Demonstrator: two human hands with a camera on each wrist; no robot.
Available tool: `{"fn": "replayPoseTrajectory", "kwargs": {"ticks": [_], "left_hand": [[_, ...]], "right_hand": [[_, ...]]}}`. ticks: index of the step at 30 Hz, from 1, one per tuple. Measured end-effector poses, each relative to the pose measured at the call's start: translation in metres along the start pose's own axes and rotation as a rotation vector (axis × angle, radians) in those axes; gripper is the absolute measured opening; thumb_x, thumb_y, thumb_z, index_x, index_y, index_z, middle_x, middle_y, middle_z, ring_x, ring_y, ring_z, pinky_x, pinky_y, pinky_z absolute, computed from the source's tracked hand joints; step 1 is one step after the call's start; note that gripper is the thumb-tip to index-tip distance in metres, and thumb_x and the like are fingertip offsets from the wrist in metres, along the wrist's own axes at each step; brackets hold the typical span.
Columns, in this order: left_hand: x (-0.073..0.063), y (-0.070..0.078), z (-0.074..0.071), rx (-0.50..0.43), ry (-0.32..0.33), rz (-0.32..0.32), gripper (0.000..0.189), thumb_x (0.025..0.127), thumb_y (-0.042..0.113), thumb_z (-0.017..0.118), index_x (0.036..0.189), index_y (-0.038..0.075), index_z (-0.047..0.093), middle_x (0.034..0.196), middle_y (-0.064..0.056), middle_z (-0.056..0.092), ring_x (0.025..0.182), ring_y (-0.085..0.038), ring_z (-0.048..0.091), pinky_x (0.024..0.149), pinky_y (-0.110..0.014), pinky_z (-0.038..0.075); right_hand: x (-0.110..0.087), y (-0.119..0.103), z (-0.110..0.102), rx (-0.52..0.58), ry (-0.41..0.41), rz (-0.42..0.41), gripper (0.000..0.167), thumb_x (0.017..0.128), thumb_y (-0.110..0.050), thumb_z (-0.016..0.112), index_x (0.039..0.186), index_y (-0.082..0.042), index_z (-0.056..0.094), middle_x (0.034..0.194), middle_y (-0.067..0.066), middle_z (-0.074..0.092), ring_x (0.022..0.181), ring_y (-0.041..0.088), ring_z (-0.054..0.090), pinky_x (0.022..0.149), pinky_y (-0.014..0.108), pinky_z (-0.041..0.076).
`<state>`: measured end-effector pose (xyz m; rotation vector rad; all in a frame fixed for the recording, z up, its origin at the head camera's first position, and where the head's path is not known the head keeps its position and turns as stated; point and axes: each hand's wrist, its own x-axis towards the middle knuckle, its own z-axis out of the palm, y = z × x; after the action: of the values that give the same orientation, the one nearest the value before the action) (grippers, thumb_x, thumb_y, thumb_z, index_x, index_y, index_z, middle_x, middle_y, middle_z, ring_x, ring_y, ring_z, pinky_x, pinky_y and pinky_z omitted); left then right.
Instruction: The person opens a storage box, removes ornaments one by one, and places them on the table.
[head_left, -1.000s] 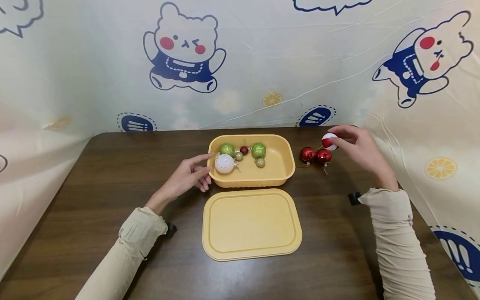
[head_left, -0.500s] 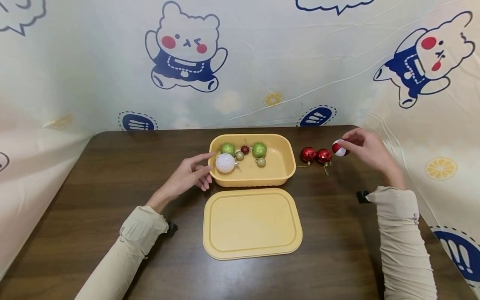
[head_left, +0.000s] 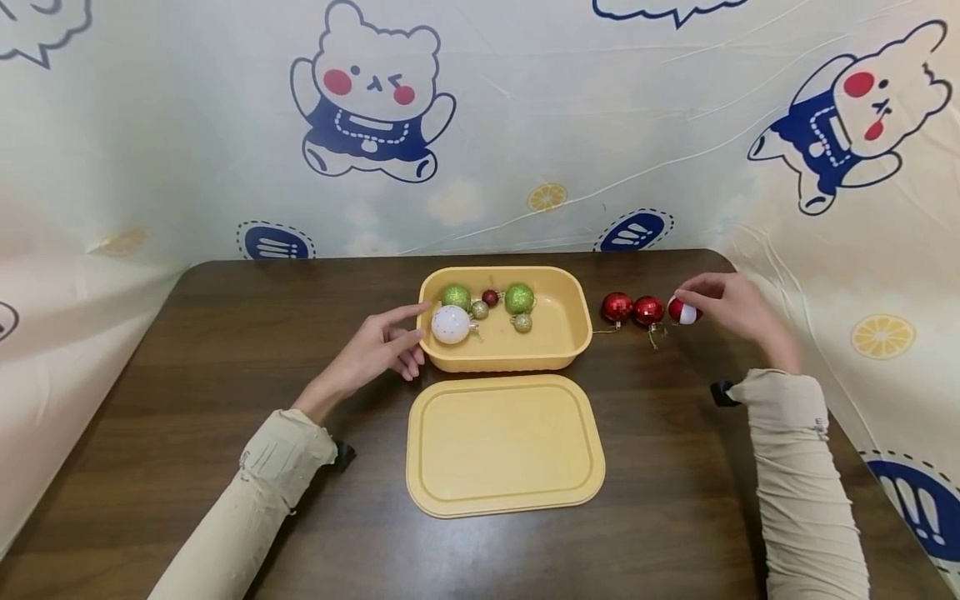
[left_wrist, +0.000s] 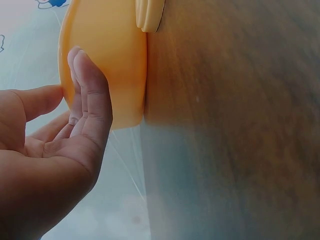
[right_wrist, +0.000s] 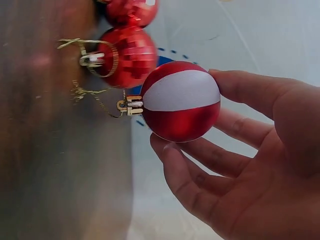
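My right hand pinches a red-and-white Christmas bauble between thumb and fingertips, its gold cap pointing toward the tabletop. Just left of it, two shiny red baubles lie on the table side by side with gold strings. With fairly straight fingers, my left hand touches the left end of a yellow box; in the left wrist view its fingers lie against the outer wall and rim. Inside the box are a white dotted bauble, two green glitter baubles, two small gold ones and a small dark red one.
A flat yellow lid lies in front of the box on the dark wooden table. A printed cloth with cartoon bears hangs behind and along both sides of the table.
The right hand has moved the red-and-white bauble rightward, then down toward the table, beside the two red baubles, turning it on the way. The left hand stays at the box.
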<state>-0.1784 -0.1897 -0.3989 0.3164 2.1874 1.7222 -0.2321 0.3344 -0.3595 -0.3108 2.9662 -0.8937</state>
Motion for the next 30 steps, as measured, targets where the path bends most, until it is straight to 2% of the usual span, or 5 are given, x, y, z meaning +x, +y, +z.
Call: {"fn": "replayPoseTrajectory", "kwargs": {"ticks": [5, 10, 15, 20, 30], "left_hand": [[0.0, 0.0, 0.0, -0.001, 0.001, 0.003, 0.05, 0.105, 0.016, 0.053, 0.153, 0.013, 0.04, 0.086, -0.032, 0.061, 0.063, -0.025, 0.064, 0.06, -0.04, 0.061], [0.0, 0.0, 0.0, -0.004, 0.0, 0.003, 0.05, 0.104, 0.015, 0.054, 0.153, 0.013, 0.04, 0.085, -0.031, 0.062, 0.063, -0.025, 0.064, 0.06, -0.039, 0.061], [0.0, 0.001, 0.0, -0.005, -0.003, 0.005, 0.05, 0.105, 0.015, 0.053, 0.153, 0.012, 0.04, 0.084, -0.03, 0.062, 0.063, -0.024, 0.064, 0.06, -0.038, 0.061], [0.0, 0.001, 0.0, -0.011, -0.004, 0.003, 0.049, 0.105, 0.016, 0.053, 0.152, 0.012, 0.041, 0.085, -0.032, 0.062, 0.063, -0.024, 0.064, 0.06, -0.038, 0.06], [0.0, -0.001, 0.0, 0.0, 0.0, -0.001, 0.05, 0.104, 0.016, 0.054, 0.153, 0.012, 0.04, 0.085, -0.03, 0.062, 0.064, -0.024, 0.064, 0.061, -0.039, 0.061]], "right_hand": [[0.006, 0.012, 0.009, -0.015, -0.025, 0.036, 0.045, 0.1, -0.042, 0.059, 0.118, -0.002, 0.069, 0.105, 0.018, 0.07, 0.087, 0.028, 0.059, 0.07, 0.031, 0.05], [0.009, 0.019, 0.015, 0.031, -0.04, 0.068, 0.048, 0.101, -0.042, 0.057, 0.121, 0.0, 0.067, 0.105, 0.021, 0.07, 0.082, 0.03, 0.065, 0.066, 0.029, 0.055], [0.011, 0.022, 0.022, 0.016, -0.032, 0.068, 0.047, 0.101, -0.042, 0.056, 0.117, 0.001, 0.068, 0.096, 0.018, 0.071, 0.072, 0.022, 0.065, 0.06, 0.025, 0.053], [0.012, 0.023, 0.027, -0.016, -0.026, 0.088, 0.049, 0.102, -0.043, 0.053, 0.116, 0.001, 0.068, 0.084, 0.014, 0.068, 0.065, 0.018, 0.062, 0.058, 0.028, 0.05], [0.009, 0.018, 0.023, -0.001, -0.077, 0.135, 0.064, 0.103, -0.054, 0.043, 0.123, 0.004, 0.06, 0.088, 0.02, 0.068, 0.074, 0.029, 0.065, 0.063, 0.03, 0.051]]}}
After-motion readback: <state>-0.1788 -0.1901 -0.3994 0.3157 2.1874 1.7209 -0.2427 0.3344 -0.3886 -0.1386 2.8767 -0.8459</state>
